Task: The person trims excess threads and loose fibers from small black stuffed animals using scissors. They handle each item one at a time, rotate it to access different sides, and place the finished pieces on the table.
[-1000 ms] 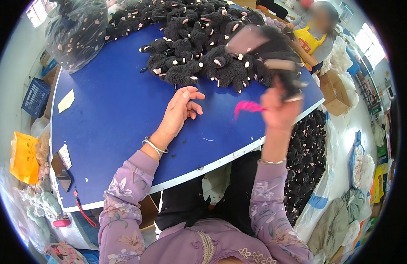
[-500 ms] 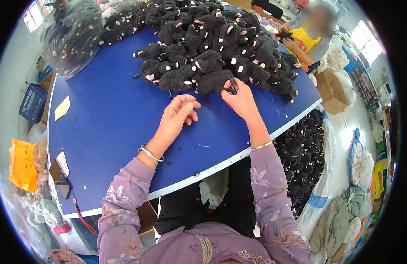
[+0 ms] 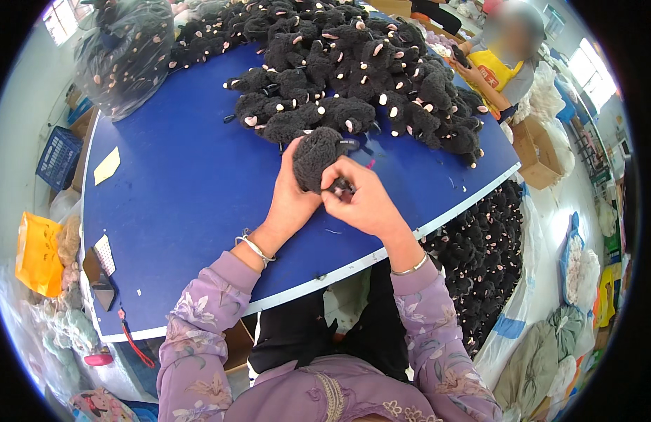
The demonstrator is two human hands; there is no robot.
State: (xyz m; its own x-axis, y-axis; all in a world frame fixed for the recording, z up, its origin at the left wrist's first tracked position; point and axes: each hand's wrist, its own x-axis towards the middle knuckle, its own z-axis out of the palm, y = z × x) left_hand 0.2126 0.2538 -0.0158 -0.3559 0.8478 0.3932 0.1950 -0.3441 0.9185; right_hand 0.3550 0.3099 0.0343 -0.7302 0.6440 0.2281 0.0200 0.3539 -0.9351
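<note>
Both hands have come together since 0.5 s ago, lifting one black plush toy (image 3: pixel 317 156) off the pile (image 3: pixel 353 77). Left hand (image 3: pixel 290 200) is cupping it in a closed grip; right hand (image 3: pixel 364 200) is pinching its lower end. Toy is hovering over the blue surface (image 3: pixel 178 190), just before the pile at the far edge.

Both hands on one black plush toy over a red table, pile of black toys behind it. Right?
Not quite: the table is blue, not red, as the head view shows. The rest holds: left hand and right hand hold one black plush toy, pile behind.
</note>
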